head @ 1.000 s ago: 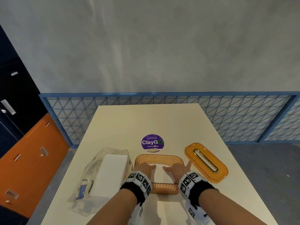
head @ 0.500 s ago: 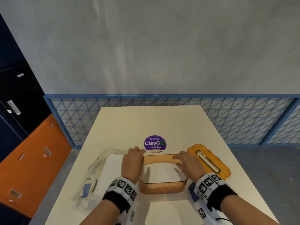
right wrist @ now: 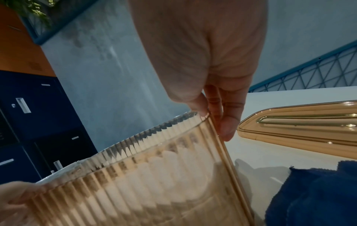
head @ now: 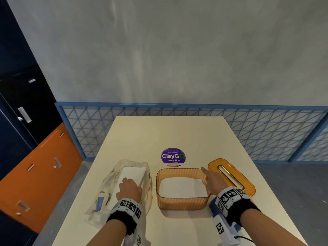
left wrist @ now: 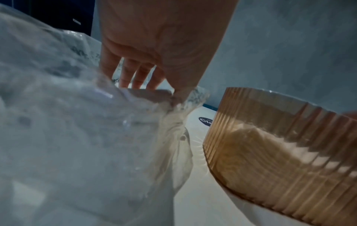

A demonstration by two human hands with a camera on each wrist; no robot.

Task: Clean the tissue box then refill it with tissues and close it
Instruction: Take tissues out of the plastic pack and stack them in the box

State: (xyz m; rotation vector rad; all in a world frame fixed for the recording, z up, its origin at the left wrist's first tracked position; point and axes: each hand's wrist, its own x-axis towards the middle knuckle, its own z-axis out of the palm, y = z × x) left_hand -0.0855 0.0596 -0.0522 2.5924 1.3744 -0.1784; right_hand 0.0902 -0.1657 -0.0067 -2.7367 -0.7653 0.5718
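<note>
Cream table: my left hand grips tissue pack near left edge; my right hand relaxed, fingers against tissue box right wall.

Purple round sticker on the table, reading "ClayGo", "Clean as you go" beneath; smaller top line too tiny to read.

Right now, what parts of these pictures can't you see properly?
- Small print on the round purple ClayGo sticker: too small in the head view.
- Left hand fingertips: inside the crinkly clear plastic tissue bag, blurred in the left wrist view.
- How deep the white tissues go in the ribbed amber plastic tissue box: the walls distort them.
- Dark blue cloth: cut off by the right wrist view's edge.
</note>
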